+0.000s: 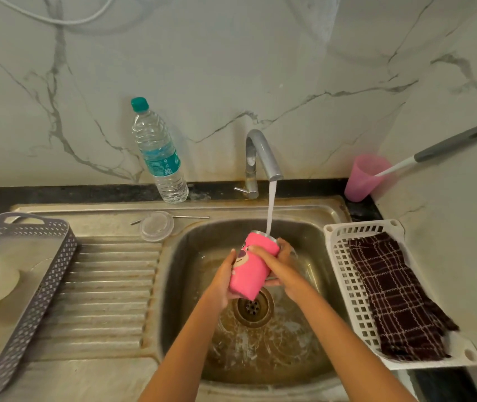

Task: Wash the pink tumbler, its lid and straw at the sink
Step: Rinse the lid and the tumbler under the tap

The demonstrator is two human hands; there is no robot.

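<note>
The pink tumbler (251,268) with a cartoon bear face is held tilted over the sink basin (312,236), its steel rim up under the water stream. My left hand (222,281) grips its lower left side. My right hand (280,264) wraps around its right side, fingers across the front. The tap (262,158) is running and the water falls onto the tumbler's rim. The clear lid (157,226) lies on the sink ledge behind the drainboard. The thin metal straw (191,217) lies beside the lid.
A water bottle (159,152) stands behind the sink at left. A grey basket (37,288) sits on the drainboard. A white basket (344,274) with a checked cloth (396,297) is right of the basin. A pink cup (363,177) holds a long-handled brush (446,147).
</note>
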